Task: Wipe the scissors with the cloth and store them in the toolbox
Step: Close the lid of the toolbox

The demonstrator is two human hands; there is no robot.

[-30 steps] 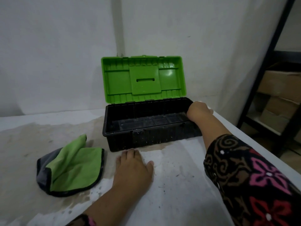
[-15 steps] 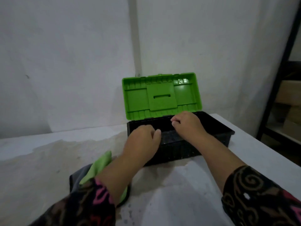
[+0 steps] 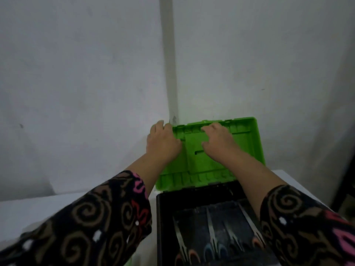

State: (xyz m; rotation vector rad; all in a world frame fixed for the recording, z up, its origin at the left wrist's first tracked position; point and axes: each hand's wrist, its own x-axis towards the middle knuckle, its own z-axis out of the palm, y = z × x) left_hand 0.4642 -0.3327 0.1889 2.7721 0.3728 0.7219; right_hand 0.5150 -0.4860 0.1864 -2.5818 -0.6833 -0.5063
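We see several pairs of scissors (image 3: 212, 233) lying side by side in the black base of the open toolbox (image 3: 159, 217), blades pointing toward its raised green lid (image 3: 247, 143), blurred coloured handles nearest us. The left hand (image 3: 163, 144) curls its fingers round the lid's upper left corner, and the right hand (image 3: 219, 143) hooks its fingers over the top edge. The box stands on a white table (image 3: 38, 206).

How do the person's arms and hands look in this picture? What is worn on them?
Both arms wear dark long sleeves. The left sleeve and the right sleeve show brown spiral swirls, pink flower shapes and small white dots, and end on the forearms. The left hand and the right hand are bare, without gloves.
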